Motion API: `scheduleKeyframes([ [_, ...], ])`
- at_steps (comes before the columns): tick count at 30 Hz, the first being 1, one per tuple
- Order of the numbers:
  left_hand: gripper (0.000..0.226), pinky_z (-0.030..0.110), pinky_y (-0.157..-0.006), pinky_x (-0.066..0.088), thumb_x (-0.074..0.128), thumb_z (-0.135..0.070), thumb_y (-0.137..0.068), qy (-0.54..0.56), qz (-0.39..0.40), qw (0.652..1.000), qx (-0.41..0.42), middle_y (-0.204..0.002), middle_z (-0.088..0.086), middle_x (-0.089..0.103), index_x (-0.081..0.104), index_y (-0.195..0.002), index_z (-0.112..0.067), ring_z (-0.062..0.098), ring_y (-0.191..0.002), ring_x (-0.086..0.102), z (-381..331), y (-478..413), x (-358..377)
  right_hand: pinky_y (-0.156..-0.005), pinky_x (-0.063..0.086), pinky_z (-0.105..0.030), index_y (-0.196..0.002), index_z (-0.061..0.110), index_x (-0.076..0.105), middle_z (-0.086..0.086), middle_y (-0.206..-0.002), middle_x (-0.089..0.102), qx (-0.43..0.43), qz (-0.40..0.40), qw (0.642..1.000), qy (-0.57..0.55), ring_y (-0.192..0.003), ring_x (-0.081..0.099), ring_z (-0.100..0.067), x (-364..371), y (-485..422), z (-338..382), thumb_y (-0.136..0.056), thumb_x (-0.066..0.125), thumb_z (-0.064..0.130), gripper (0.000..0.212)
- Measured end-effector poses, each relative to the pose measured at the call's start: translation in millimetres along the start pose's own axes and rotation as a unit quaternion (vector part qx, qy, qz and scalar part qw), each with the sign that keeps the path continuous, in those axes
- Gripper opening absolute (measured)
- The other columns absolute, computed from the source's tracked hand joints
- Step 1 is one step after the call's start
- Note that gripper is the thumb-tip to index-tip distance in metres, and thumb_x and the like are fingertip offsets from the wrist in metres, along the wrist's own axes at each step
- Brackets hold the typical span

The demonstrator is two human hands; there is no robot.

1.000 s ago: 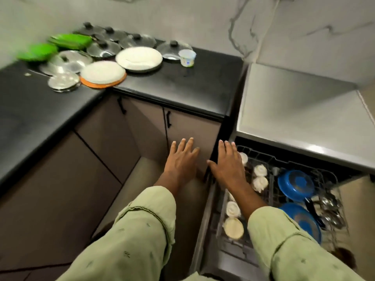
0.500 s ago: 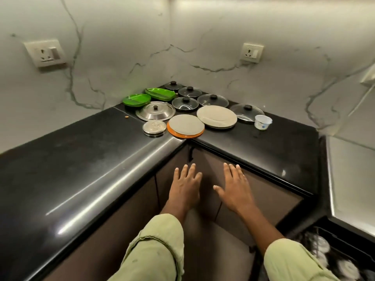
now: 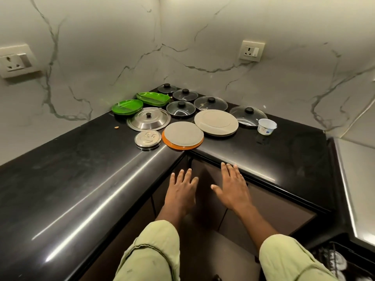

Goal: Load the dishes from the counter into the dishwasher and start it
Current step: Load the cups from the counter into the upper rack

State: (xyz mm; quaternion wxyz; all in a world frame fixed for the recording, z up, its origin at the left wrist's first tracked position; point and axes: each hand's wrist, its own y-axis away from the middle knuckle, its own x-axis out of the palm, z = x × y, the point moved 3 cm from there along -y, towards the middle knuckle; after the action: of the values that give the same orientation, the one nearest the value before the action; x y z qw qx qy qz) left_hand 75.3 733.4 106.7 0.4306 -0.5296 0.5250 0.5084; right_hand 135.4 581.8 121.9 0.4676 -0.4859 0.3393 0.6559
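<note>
Dishes crowd the corner of the black counter (image 3: 81,179). A beige plate on an orange plate (image 3: 183,136) sits at the inner corner edge, beside a larger stack of beige plates (image 3: 216,122). A small steel lid (image 3: 148,138), a large steel lid (image 3: 148,119), two green plates (image 3: 127,106) and several glass lids (image 3: 181,109) lie behind. A white cup (image 3: 266,126) stands to the right. My left hand (image 3: 180,191) and right hand (image 3: 231,185) hover empty, fingers straight, below the counter edge in front of the plates. The dishwasher rack (image 3: 341,262) shows at the bottom right corner.
Brown cabinet doors (image 3: 269,209) lie under the counter. The marble wall carries two sockets (image 3: 251,50). The dishwasher's grey top (image 3: 357,179) runs along the right edge. A small crumb (image 3: 116,127) lies on the left counter.
My view has swung up and left from the dishwasher rack to the counter corner. Both hands have risen towards the counter edge, still empty and spread.
</note>
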Motion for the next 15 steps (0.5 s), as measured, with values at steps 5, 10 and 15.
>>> scheduleKeyframes([
  [5, 0.066, 0.052, -0.122, 0.0, 0.051, -0.024, -0.099, -0.009, 0.02, 0.999, 0.032, -0.166, 0.008, 0.0, 0.019, -0.157, -0.023, 0.03, -0.153, -0.002, -31.4, -63.3, 3.8, -0.123, 0.011, -0.04, -0.157, 0.015, 0.007, -0.008, -0.163, 0.011, 0.019, -0.001, 1.0, 0.003, -0.151, 0.001, -0.026, -3.2, -46.1, -41.8, -0.095, 0.054, 0.047, 0.084],
  [10, 0.065, 0.053, -0.122, 0.002, 0.051, -0.026, -0.1, -0.021, 0.036, 0.997, 0.059, -0.166, 0.01, 0.001, 0.02, -0.157, -0.022, 0.032, -0.153, -0.002, -68.0, -133.2, -4.4, -0.122, 0.012, -0.039, -0.156, 0.015, 0.006, -0.009, -0.163, 0.011, 0.043, -0.001, 0.999, 0.001, -0.151, 0.001, -0.026, -15.1, -100.5, -92.3, -0.095, 0.055, 0.047, 0.085],
  [15, 0.063, 0.055, -0.122, 0.005, 0.049, -0.031, -0.101, -0.022, 0.042, 0.996, 0.073, -0.166, 0.011, 0.003, 0.02, -0.156, -0.021, 0.034, -0.152, 0.001, -95.8, -196.4, -4.3, -0.122, 0.013, -0.04, -0.156, 0.014, 0.004, -0.008, -0.164, 0.008, 0.065, 0.008, 0.998, -0.008, -0.151, 0.0, -0.025, -23.1, -151.6, -135.4, -0.096, 0.053, 0.047, 0.084],
])
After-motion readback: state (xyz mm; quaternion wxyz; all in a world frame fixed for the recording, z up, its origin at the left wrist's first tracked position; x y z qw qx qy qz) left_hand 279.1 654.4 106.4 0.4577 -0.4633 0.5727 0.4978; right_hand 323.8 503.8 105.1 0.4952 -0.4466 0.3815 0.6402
